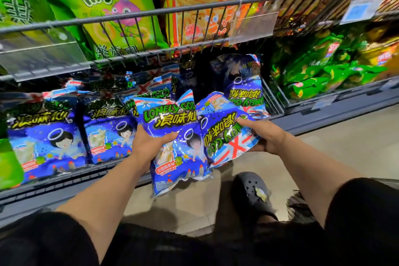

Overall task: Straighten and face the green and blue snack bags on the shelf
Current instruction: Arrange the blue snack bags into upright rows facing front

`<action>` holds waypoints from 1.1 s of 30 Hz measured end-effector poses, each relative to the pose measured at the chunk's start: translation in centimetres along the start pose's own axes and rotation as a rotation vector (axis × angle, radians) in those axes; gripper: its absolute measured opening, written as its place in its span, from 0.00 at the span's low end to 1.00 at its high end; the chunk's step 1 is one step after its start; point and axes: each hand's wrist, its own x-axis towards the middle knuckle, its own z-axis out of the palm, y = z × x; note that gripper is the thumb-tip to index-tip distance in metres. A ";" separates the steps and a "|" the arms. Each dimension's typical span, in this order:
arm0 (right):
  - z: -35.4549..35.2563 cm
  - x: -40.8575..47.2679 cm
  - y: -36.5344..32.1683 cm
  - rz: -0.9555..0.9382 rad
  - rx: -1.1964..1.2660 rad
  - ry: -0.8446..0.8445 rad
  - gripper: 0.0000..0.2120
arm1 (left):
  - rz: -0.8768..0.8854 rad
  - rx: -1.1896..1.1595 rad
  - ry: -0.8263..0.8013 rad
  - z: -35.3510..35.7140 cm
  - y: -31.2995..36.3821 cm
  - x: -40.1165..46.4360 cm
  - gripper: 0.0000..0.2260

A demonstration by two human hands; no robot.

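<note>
Two blue bags are held before the shelf — left hand grips an upright bag, right hand grips an upside-down bag.

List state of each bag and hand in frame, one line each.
left hand: grips an upright blue bag
upright blue bag: off the shelf, logo right way up
right hand: grips an inverted blue bag
inverted blue bag: off the shelf, logo upside down
rear blue bag: on shelf, upside down
shelf blue bags: upright, facing out
onion rings bag: upright in wire basket
</note>
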 end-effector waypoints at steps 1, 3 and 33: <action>0.0 0.0 0.0 0.013 -0.014 0.007 0.08 | 0.012 -0.004 0.003 0.0 0.1 -0.2 0.51; -0.1 0.3 0.1 0.004 -0.022 0.023 0.04 | 0.002 -0.019 0.005 0.1 0.4 -0.4 0.50; 10.8 -8.6 -12.6 -1.134 -1.051 0.005 0.10 | 0.322 0.248 0.443 -9.7 4.4 -2.6 0.26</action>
